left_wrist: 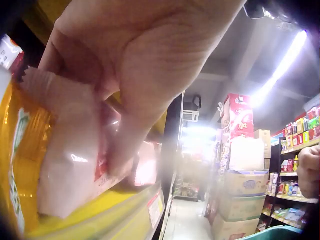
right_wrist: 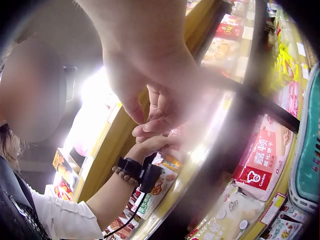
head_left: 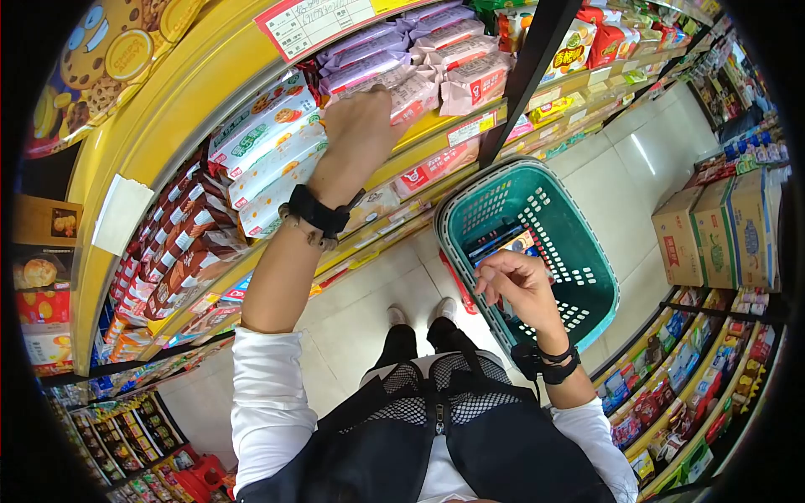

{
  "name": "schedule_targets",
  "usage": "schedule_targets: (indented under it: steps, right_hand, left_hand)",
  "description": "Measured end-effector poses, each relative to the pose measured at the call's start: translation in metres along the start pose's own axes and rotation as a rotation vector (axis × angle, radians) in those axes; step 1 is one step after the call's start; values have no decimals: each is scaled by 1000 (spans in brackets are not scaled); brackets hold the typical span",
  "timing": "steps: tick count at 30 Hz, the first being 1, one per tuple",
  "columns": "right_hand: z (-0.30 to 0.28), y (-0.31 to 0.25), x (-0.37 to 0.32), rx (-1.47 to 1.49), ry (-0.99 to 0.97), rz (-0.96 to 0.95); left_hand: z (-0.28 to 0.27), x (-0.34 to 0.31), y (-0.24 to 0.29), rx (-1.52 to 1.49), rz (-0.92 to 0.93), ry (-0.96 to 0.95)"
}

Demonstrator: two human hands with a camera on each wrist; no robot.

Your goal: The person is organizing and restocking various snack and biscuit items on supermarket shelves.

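Observation:
My left hand (head_left: 360, 126) reaches onto the yellow shelf among pink biscuit packets (head_left: 476, 84). In the left wrist view its thumb (left_wrist: 127, 140) presses the near side of a pale pink packet (left_wrist: 70, 150), and the other fingers go out of sight behind it. Over the green shopping basket (head_left: 579, 226) hangs my right hand (head_left: 521, 289), fingers loosely bent with nothing between them. Inside the basket, partly covered by that hand, lies a small dark package with some orange (head_left: 524, 243).
Purple packets (head_left: 365, 50) sit behind the pink ones, and white biscuit packets (head_left: 272, 126) lie to their left. A black shelf post (head_left: 532, 67) rises on the right. Stacked cartons (head_left: 713, 235) stand across the tiled aisle (head_left: 629, 159), with more shelves (head_left: 696, 377) below them.

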State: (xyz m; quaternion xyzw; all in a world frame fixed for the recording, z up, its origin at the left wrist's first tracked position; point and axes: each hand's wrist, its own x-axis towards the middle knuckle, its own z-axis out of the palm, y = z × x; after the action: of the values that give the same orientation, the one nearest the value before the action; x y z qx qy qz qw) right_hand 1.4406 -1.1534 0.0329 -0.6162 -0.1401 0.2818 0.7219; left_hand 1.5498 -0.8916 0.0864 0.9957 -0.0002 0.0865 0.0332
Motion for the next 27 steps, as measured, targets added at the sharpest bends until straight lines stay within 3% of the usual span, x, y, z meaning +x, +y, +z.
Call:
schedule_targets:
  steps: [6, 10, 12, 17, 20, 23, 24, 26, 27]
  right_hand:
    - [-3, 2, 2, 10, -12, 13]
    - [-11, 13, 7, 31, -27, 17]
    - [-8, 10, 13, 99, 44, -12]
    - [-14, 20, 21, 352, 112, -145]
    - [-19, 24, 17, 436, 222, -50]
    - [-25, 29, 14, 445, 297, -129]
    - [-29, 39, 12, 487, 351, -128]
    - [-34, 40, 8, 512, 369, -95]
    - [-36, 41, 7, 534, 380, -61]
  left_hand:
    - [-35, -9, 19, 53, -97, 214]
    - [-55, -25, 34, -57, -127, 216]
    - [-54, -41, 43, -301, 38, 173]
    - [-33, -69, 87, -620, 161, -233]
    - [-18, -74, 103, -557, 263, -253]
    - [-29, -57, 89, -674, 321, -281]
    - [-47, -44, 87, -653, 252, -272]
    - [-37, -14, 82, -411, 222, 139]
    - [-26, 4, 80, -309, 265, 238]
